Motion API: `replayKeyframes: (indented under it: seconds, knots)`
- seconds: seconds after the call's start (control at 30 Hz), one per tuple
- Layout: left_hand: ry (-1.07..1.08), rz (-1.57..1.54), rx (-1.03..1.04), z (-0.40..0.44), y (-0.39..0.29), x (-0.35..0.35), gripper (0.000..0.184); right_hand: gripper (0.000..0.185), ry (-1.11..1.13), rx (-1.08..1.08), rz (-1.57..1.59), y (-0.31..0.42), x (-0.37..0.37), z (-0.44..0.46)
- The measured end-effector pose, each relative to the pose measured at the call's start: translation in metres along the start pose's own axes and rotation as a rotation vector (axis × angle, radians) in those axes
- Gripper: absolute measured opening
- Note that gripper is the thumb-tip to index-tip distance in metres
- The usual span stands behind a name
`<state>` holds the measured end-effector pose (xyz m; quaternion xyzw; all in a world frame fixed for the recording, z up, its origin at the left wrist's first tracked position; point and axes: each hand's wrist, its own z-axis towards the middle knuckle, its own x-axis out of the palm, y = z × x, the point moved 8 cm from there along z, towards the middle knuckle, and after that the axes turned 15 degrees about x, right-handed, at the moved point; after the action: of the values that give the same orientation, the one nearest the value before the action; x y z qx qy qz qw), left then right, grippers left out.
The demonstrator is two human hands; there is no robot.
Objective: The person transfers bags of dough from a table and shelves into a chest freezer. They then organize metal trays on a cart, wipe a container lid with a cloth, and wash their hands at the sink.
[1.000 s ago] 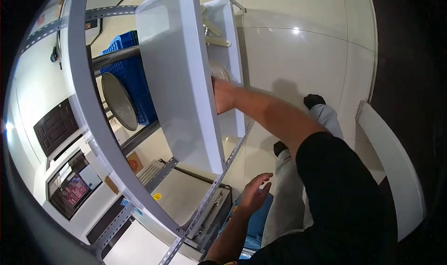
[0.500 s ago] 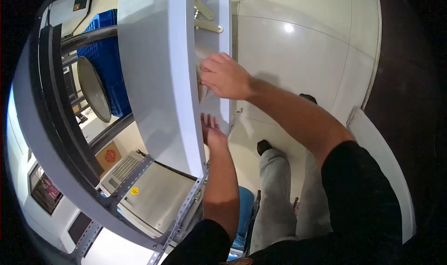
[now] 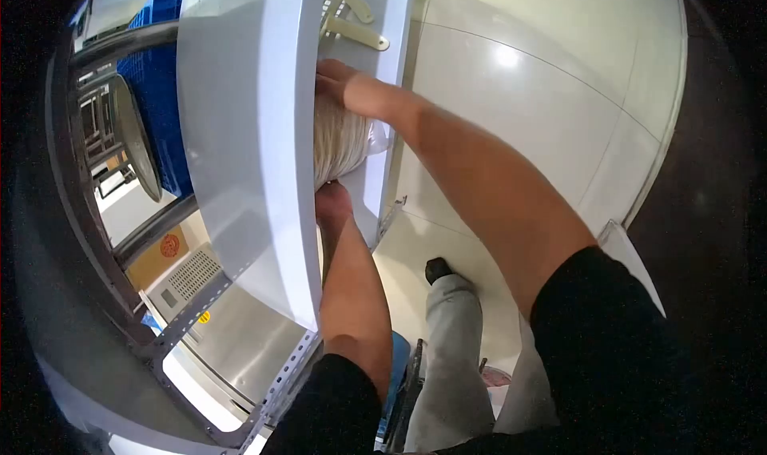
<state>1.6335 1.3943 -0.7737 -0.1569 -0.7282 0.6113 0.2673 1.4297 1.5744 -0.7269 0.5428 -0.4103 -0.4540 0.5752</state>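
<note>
Right now, both hands touch a big bundle [image 3: 342,139] of pale strings in clear wrap. It sits on a lower shelf [image 3: 370,203], behind the white edge of the upper shelf [image 3: 240,127]. The right hand [image 3: 345,89] is at the bundle's 12 o'clock end, with its palm side against it. The left hand [image 3: 334,202] is at the 6 o'clock end, pressed up close under it. The upper shelf hides some fingers of each hand, so I cannot tell how far open each grip is.

Two pale handles [image 3: 358,33] lie on the lower shelf at 12 o'clock from the bundle, near the right hand. Past the upper shelf, a round tray [image 3: 134,139] leans by a blue crate [image 3: 169,87], both near 9 o'clock. A brown box [image 3: 160,257] is at 8 o'clock. A metal box [image 3: 248,339] is low down at 7 o'clock.
</note>
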Motion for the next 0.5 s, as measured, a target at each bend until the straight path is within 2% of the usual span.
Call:
replayKeyframes:
  seconds: [0.07,0.13,0.17,0.27,0.33,0.43,0.47,0.5]
  knots:
    - [0.033,-0.008,-0.010,-0.016,-0.014,0.030,0.056,0.033,-0.043,-0.076,-0.082,-0.011,0.006,-0.010]
    - [-0.095,-0.079,-0.094,-0.034,-0.015,0.033,0.054,0.037,-0.163,-0.226,-0.257,-0.011,0.002,-0.027]
    - [-0.159,-0.117,-0.140,-0.041,-0.014,0.030,0.053,0.037,-0.159,-0.218,-0.259,-0.015,-0.003,-0.027]
    - [-0.108,0.045,-0.128,-0.047,-0.018,0.012,0.052,0.042,0.099,0.426,0.008,-0.034,-0.029,0.003]
    - [-0.072,0.111,-0.122,-0.034,-0.005,0.010,0.051,0.041,0.120,0.367,0.074,-0.041,-0.026,0.052]
    - [-0.015,0.011,0.130,0.011,0.004,0.011,0.056,0.039,0.123,0.295,0.166,-0.011,-0.024,0.082]
    - [-0.017,0.004,0.136,0.020,0.005,0.014,0.056,0.038,0.167,0.289,0.095,-0.007,-0.018,0.083]
    - [0.133,0.137,0.176,0.024,-0.005,0.033,0.059,0.038,0.207,0.290,0.030,-0.011,-0.010,0.079]
